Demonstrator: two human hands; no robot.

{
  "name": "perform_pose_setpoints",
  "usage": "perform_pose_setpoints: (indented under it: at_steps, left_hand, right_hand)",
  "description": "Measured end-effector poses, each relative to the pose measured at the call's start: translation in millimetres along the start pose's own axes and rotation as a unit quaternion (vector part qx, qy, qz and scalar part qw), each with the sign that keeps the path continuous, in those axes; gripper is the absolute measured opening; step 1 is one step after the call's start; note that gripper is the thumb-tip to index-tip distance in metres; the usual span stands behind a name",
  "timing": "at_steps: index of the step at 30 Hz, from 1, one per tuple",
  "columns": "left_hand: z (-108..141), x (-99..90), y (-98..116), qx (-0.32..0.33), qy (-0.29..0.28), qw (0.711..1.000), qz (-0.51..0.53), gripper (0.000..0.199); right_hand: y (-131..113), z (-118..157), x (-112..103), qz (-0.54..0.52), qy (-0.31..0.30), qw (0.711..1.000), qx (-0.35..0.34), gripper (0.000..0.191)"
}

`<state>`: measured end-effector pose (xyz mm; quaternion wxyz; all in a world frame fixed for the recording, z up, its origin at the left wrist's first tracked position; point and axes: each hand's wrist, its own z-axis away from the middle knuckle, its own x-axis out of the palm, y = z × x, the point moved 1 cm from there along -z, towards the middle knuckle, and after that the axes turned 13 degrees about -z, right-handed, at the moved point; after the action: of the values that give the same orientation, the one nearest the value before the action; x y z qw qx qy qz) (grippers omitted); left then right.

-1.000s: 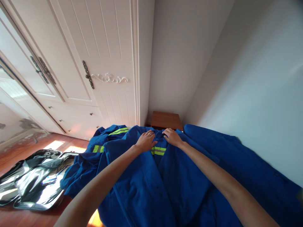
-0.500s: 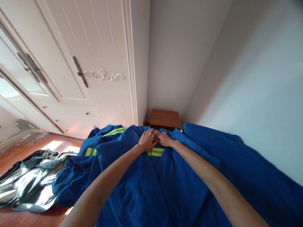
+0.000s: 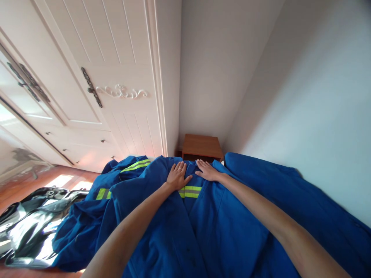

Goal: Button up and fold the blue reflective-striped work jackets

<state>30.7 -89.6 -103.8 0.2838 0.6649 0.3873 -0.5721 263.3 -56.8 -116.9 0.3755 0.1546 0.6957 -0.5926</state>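
Observation:
A blue work jacket (image 3: 165, 227) with yellow-green and grey reflective stripes is spread out in front of me, its collar at the far end. My left hand (image 3: 176, 177), with a ring on one finger, lies with spread fingers on the left side of the collar area. On the right side of the collar, my right hand (image 3: 208, 171) rests with its fingers stretched out. A reflective strip (image 3: 190, 192) shows inside the neck opening, just below and between the hands. The two hands are apart, and neither grips the cloth.
More blue cloth (image 3: 278, 181) lies along the right wall. Beyond the collar stands a brown wooden cabinet (image 3: 201, 144). A white wardrobe (image 3: 124, 131) rises at the left. An open, shiny bag (image 3: 31, 227) lies on the reddish floor (image 3: 62, 173) at lower left.
My hands, which were together at the collar, have moved apart, and their fingers have spread flat. The neck opening of the jacket shows more.

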Motion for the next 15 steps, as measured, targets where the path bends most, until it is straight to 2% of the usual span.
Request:
perform_pose_setpoints:
  at_steps: [4,7,9,13,15]
  left_hand:
    - [-10.7,-18.3,0.4,-0.026,-0.001,0.999,0.034,0.063]
    - [-36.6,-38.7,4.0,-0.105,-0.039,0.989,0.092,0.061]
    - [-60.1,-48.3,10.4,-0.135,-0.066,0.981,0.126,0.058]
    - [-103.6,-45.9,25.7,-0.16,-0.145,0.964,0.156,0.044]
    - [-117.3,-36.7,29.5,-0.18,-0.181,0.953,0.16,0.05]
  right_hand:
    - [13.1,-12.8,-15.3,-0.03,0.031,0.999,0.023,0.05]
    - [20.1,-28.6,-30.8,-0.036,0.074,0.996,0.043,0.046]
    - [21.5,-36.2,-34.2,-0.037,0.079,0.995,0.047,0.041]
    - [21.2,-37.5,-28.9,-0.049,0.067,0.996,0.034,0.027]
    - [23.4,-33.8,-26.3,-0.061,0.087,0.994,0.036,0.026]
